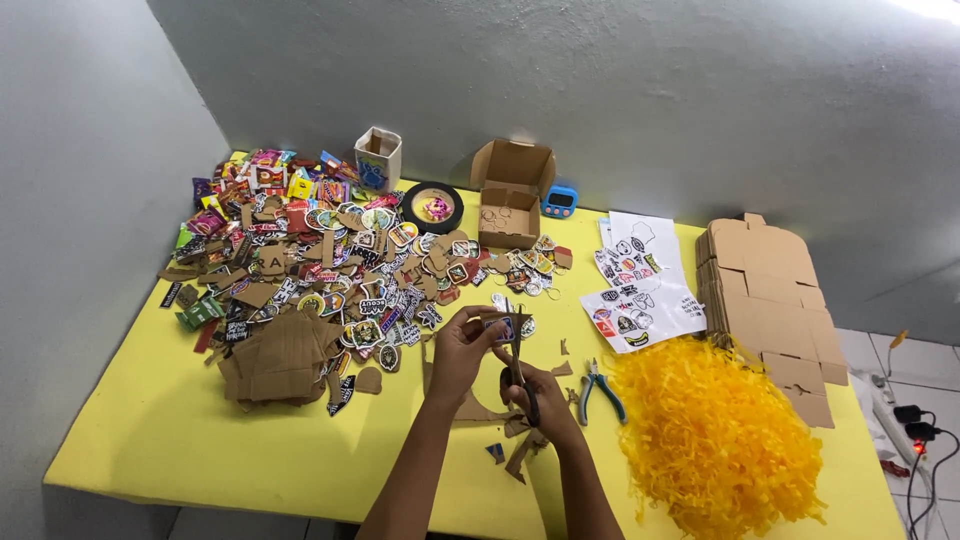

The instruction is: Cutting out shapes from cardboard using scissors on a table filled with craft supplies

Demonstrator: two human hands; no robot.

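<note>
Just below the centre of the frame, the left hand [462,350] pinches a small sticker-faced cardboard piece [497,327] between thumb and fingertips, holding it up above the yellow table [180,430]. The right hand [535,400], directly below and to the right of it, is clenched through the handles of a pair of scissors [520,365], whose blades point up the frame and meet the piece's right edge. Whether the blades are parted or closed is too small to tell.

Under the hands lie brown cardboard offcuts [520,450], some near the table's front edge. Just to the right, blue-handled pliers [598,392] lie flat, and beyond them a heap of shredded yellow paper [710,440] fills the lower right, spilling close to the front edge. Above it sit white sticker sheets [640,285], and a stack of flat cardboard box blanks [770,300] runs along the table's right edge.

The left half of the frame holds a wide pile of cut-out stickers [330,260], with a stack of cardboard pieces [280,355] at its lower side. Along the far wall stand a small white cup [378,158], a black tape roll [432,207], an open cardboard box [510,195] and a blue timer [560,200].

Bare tabletop shows only at lower left, between the sticker pile and the front edge.
</note>
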